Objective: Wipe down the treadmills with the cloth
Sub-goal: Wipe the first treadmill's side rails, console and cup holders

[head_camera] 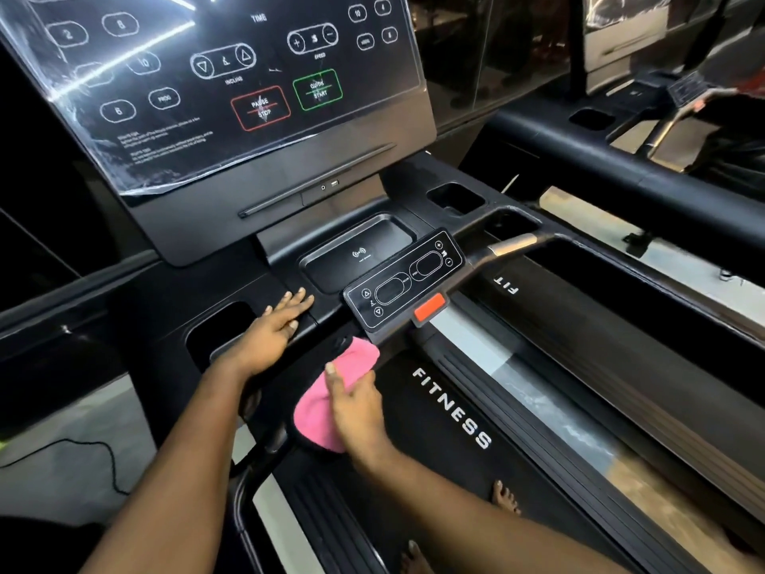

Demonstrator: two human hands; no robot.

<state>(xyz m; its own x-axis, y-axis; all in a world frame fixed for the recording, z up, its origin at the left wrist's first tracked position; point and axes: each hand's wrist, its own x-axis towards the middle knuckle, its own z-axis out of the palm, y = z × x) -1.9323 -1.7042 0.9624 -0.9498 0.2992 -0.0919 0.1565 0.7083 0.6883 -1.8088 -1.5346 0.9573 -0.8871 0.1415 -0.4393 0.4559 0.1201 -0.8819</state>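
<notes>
Risk: the right hand (358, 408) works just below the control panel (403, 279), so a stroke running high could knock the red stop key (429, 307) or press the panel's buttons. The bunched cloth (318, 416) could also slip out mid-wipe. Right hand's thumb presses on the cloth and its fingers bend over it, tips hidden. The cloth is pink, soft and crumpled, below-left of the panel against the treadmill (451, 408) frame. Left hand (273, 329) lies flat with straight fingers left of the panel, holding nothing.
</notes>
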